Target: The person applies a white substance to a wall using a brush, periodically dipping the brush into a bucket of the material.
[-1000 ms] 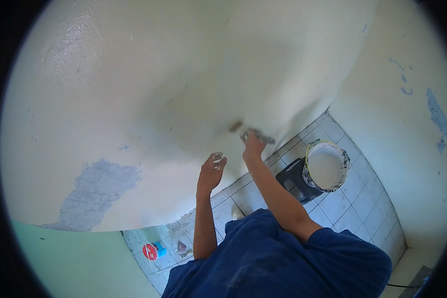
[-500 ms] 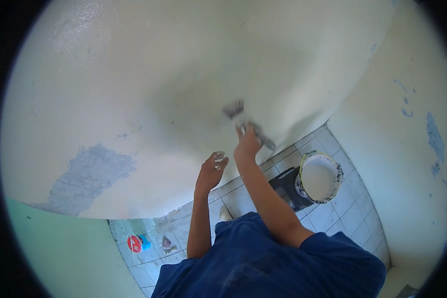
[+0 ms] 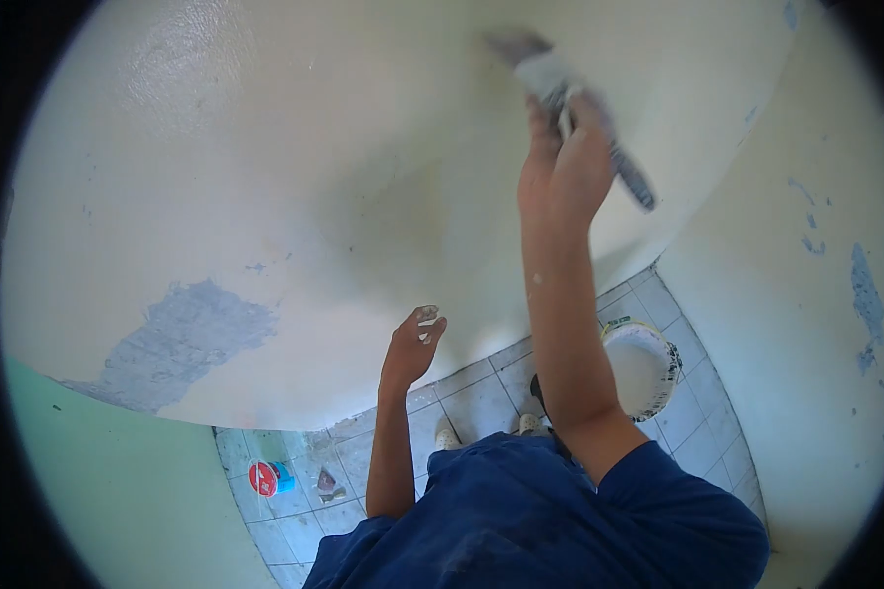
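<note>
My right hand (image 3: 572, 162) is raised against the pale wall (image 3: 393, 128), fingers wrapped round a wide paintbrush (image 3: 634, 179). The brush's dark bristles point up and left at the wall surface, slightly blurred, and its dark handle end sticks out below my hand. White paint smears the brush near the bristles. Lower and to the left, my left hand (image 3: 415, 346) hovers close to the wall with nothing in it. Its fingers are loosely curled, thumb apart, and the fingertips are spotted with white.
A paint-smeared bucket (image 3: 670, 368) of white paint stands on the tiled floor (image 3: 467, 402), partly behind my right arm. A small red and blue tub (image 3: 270, 479) sits at left beside a small object on the tiles. Grey bare patches (image 3: 182, 344) mark the wall.
My right hand has swept the paintbrush up and to the right along the wall. The left hand has barely shifted. My right forearm now covers part of the bucket.
</note>
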`<action>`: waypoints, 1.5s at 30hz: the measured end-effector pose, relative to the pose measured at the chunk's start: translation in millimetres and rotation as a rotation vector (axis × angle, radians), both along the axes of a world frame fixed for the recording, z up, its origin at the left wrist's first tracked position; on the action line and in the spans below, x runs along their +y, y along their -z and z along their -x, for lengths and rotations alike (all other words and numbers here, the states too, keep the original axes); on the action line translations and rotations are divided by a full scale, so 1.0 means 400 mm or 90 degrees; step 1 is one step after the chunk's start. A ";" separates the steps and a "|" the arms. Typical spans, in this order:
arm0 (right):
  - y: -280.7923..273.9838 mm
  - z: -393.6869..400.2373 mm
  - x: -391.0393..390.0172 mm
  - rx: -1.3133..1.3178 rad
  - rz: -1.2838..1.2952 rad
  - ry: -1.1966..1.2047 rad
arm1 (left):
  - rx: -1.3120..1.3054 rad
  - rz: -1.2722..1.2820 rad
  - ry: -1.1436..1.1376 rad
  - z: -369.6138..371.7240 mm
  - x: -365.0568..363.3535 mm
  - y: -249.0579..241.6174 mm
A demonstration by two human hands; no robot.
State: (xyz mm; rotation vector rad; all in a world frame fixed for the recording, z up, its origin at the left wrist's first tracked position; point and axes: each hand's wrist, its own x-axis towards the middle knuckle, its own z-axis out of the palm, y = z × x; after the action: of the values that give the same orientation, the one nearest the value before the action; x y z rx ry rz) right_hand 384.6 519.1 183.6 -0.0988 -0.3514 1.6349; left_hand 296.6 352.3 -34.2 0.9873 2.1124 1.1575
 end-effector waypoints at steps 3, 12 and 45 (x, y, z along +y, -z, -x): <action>-0.041 0.021 0.012 0.008 0.005 0.021 | 0.010 -0.017 0.006 -0.003 0.022 -0.022; 0.686 0.048 -0.025 -0.332 0.382 -0.035 | 0.015 -0.009 -0.003 -0.026 0.015 -0.002; -0.199 -0.073 0.068 -0.601 -1.170 0.646 | 0.025 -0.046 -0.035 0.018 -0.031 -0.034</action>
State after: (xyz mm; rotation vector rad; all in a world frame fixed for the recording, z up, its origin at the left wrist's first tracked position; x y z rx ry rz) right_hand 413.8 546.1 263.1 0.3232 -1.9637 -0.2467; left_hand 289.4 339.8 -20.4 0.9967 2.1544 1.2593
